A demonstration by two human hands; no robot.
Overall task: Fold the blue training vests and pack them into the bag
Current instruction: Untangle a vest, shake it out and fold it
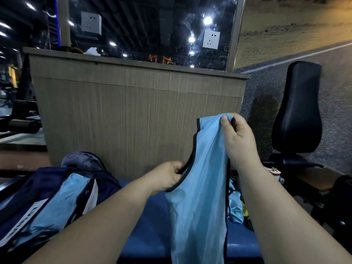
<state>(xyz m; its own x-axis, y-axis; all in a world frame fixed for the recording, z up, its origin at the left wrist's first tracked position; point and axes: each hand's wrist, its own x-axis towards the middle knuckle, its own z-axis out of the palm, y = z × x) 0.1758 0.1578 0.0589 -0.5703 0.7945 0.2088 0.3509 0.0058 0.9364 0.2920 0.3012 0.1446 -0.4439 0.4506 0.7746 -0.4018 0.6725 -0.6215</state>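
Now holding one blue vest [200, 202] up in the air over the blue bench [148, 225], long axis top to bottom, hem dropping out of view at the lower edge. Pinches the top shoulder strap between the thumb and curled fingers of the right hand [239, 138], the higher of the two. Grips the dark trim of the armhole with the left hand [167, 176], lower down on the vest's left side, fingers curled round the edge. Hangs straight below the right fingers, so probably calls for bringing that strap down or across toward the left hand for a first fold. To the left, nearer the left hand, a dark bag [47, 180], open, with folded blue vests [62, 199] already inside, white labels showing. Just right of the hanging vest, a crumpled pile [235, 206] of more blue cloth, seemingly not yet folded. Behind, a wooden counter [133, 111]; off right, a black padded seat [299, 111].
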